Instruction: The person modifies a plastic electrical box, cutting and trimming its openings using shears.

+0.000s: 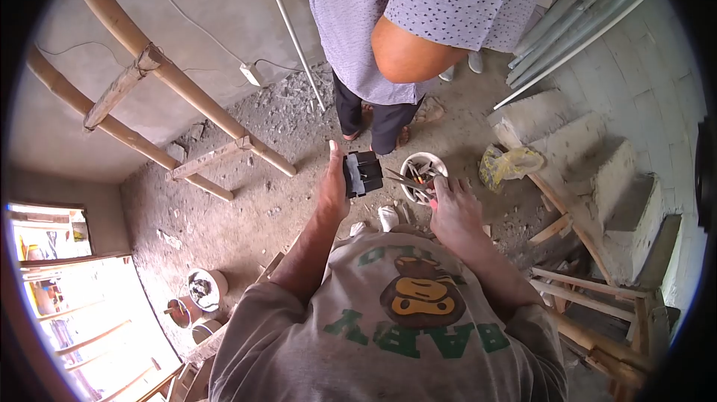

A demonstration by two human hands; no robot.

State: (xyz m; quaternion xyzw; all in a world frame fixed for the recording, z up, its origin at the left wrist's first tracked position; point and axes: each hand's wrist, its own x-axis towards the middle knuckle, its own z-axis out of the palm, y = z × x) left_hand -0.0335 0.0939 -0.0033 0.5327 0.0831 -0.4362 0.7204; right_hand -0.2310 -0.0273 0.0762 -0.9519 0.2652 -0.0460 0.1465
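My left hand [334, 184] is closed around a black plastic box [366, 175] with a grey side, held out in front of my chest. My right hand [457, 211] grips red-handled scissors [407, 181]. Their two thin metal blades are spread and point left, with the tips a short way from the box. Below and behind the blades, a white bucket [444, 167] of mixed tools stands on the floor, partly covered by my right hand.
Another person [441, 21] in a patterned shirt stands just ahead. A wooden ladder [202, 114] leans at left; bare concrete steps [597, 170] and a yellow plastic bag [508, 164] are at right. Long metal profiles [575, 21] lie at upper right. Buckets [207, 289] sit at lower left.
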